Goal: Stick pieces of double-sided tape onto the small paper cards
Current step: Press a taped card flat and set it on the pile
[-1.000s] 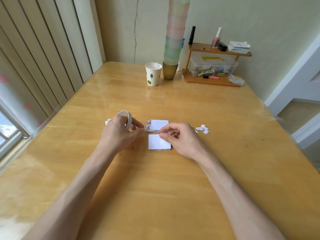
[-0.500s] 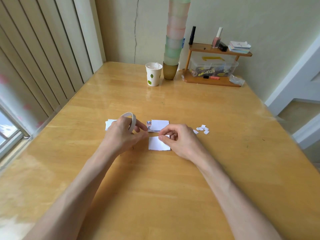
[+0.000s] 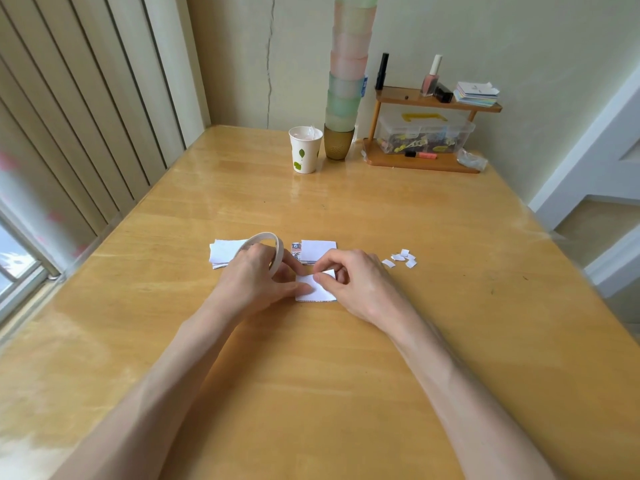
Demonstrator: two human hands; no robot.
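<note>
A small white paper card (image 3: 320, 294) lies on the wooden table (image 3: 311, 375) between my hands. My left hand (image 3: 258, 280) grips a white roll of double-sided tape (image 3: 273, 249), and its thumb rests on the card's left edge. My right hand (image 3: 353, 280) pinches a piece of tape at the card's upper right part, fingers curled over it. A second card stack (image 3: 317, 251) sits just behind, with a printed card peeking out on its left. Another white stack (image 3: 223, 252) lies left of the roll.
Several small white paper scraps (image 3: 401, 259) lie right of my right hand. At the table's far end stand a paper cup (image 3: 304, 150), a tall stack of pastel cups (image 3: 343, 98) and a wooden shelf (image 3: 422, 133) with a plastic box.
Both hands have come closer together over the near card. My left hand with the roll slid right and down, uncovering the stack behind it. My right fingers lowered onto the card.
</note>
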